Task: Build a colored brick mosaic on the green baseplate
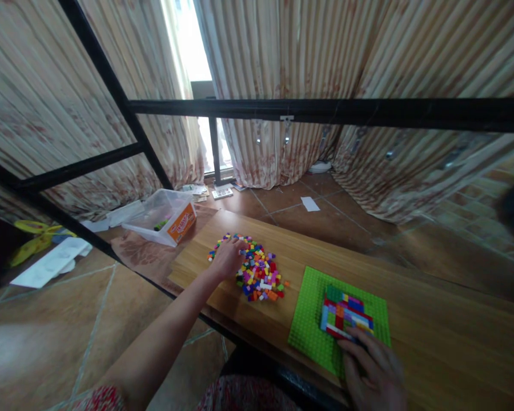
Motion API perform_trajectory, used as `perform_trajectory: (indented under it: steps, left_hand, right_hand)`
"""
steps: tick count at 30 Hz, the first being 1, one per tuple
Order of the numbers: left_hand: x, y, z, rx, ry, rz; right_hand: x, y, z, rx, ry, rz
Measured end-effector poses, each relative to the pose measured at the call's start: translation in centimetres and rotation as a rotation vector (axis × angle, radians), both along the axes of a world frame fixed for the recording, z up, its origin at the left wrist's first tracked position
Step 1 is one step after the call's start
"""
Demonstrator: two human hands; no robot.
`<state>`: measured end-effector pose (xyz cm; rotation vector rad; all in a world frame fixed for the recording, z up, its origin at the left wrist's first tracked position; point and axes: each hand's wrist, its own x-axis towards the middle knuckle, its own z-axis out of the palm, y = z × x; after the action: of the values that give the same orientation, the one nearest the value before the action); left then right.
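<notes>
My left hand [229, 258] reaches down over a loose pile of small coloured toy building bricks [257, 271] on the wooden table. Its fingers are slightly bent and apart among the bricks; the palm side is hidden, and no brick shows in its grasp. To the right lies a green studded baseplate [308, 319] with a low, many-coloured brick build [338, 311] on it. My right hand [372, 368], a little blurred, lies over the baseplate's near right part. Its fingers are stretched out, their tips touching the build's near edge.
The wooden table [432, 331] runs across to the right. Beyond its left end stands a clear plastic box [154, 220] with an orange label. A black metal frame [325, 111] crosses in front of striped curtains [257, 57]. Papers [310, 204] lie on the tiled floor.
</notes>
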<state>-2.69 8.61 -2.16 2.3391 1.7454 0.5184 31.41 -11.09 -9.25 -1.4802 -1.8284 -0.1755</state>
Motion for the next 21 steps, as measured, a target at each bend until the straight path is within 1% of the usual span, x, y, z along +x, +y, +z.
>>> perform_trajectory:
  steps: [2,7,9,11,14,17,21]
  left_hand:
    - [0.1,-0.4,0.3,0.0,-0.099,0.012]
    - [0.4,-1.9,0.1,-0.031,-0.488,0.016]
    - [0.5,-2.4,-0.1,-0.023,-0.525,0.035]
    - [0.5,-2.7,-0.1,-0.007,-0.454,0.029]
    - [0.7,-2.5,0.3,-0.017,-0.232,-0.012]
    - [1.2,-1.9,0.8,-0.024,-0.018,-0.035]
    - [2.0,-0.7,1.2,-0.029,0.159,-0.03]
  right_hand:
    - [-0.1,0.0,0.1,0.001,-0.003,-0.01]
    - [-0.4,-0.1,0.2,-0.023,0.023,-0.019]
    - [-0.4,-0.2,0.2,-0.031,0.033,-0.021]
    - [-0.5,-0.2,0.2,-0.033,0.043,-0.027]
    - [-0.5,-0.2,0.3,-0.032,0.056,-0.017]
    - [-0.5,-0.2,0.3,-0.043,0.053,-0.022]
    - [-0.6,-0.2,0.1,-0.057,0.044,-0.034]
